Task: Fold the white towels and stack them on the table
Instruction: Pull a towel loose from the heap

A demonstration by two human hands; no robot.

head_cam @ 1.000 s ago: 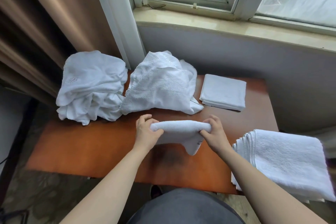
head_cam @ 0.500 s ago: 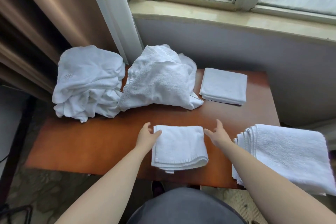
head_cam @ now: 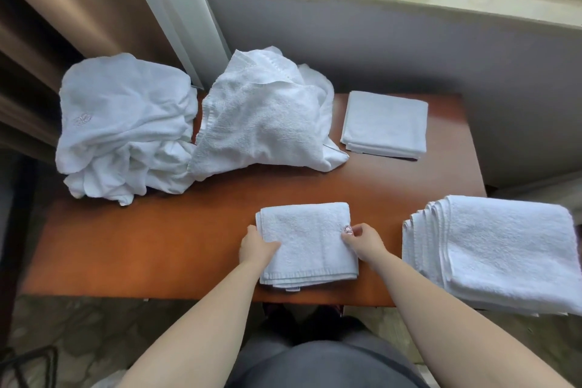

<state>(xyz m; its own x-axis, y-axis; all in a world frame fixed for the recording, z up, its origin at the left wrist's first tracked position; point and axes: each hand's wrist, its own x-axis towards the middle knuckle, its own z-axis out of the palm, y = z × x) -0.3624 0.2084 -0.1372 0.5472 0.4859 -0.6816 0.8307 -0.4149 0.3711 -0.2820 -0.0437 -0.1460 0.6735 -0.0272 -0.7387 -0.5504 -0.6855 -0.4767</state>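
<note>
Now the folded towel (head_cam: 307, 242) lay low in the middle of the frame on the table (head_cam: 157, 246). Left hand (head_cam: 256, 249) gripped its left edge, and right hand (head_cam: 365, 242) pinched its right edge.

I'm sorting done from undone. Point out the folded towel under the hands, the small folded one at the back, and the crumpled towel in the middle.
folded towel (head_cam: 310, 242): head view, top face.
small folded towel (head_cam: 385, 123): head view, top centre.
crumpled towel (head_cam: 264, 123): head view, front drape.
</note>
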